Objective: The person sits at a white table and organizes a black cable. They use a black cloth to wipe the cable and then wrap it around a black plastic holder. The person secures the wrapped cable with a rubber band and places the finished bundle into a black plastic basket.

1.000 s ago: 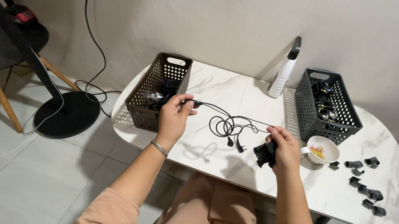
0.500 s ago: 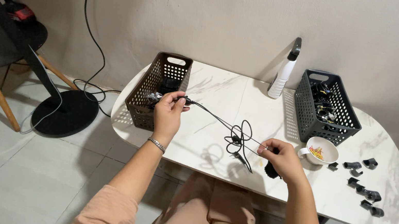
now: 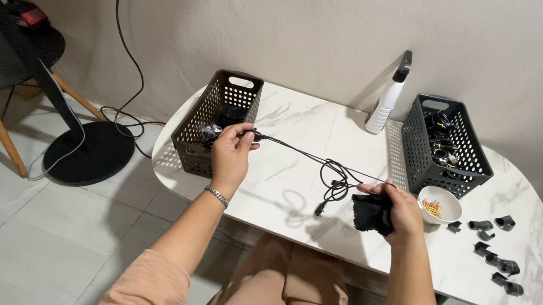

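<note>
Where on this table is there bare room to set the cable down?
Bare marble lies between the brown basket and the white lamp, and along the near edge below the stretched cable. It is crowded on the far right: black clips, the cup and the grey basket.

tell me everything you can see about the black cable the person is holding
The black cable is thin and looks rubber-coated. It runs taut above the white marble-look table, pinched at one end by the left hand near the brown basket and by the right hand, which also grips a black cloth. Near the right hand, a tangle of loops hangs down, with a small plug-like end dangling over the tabletop.
</note>
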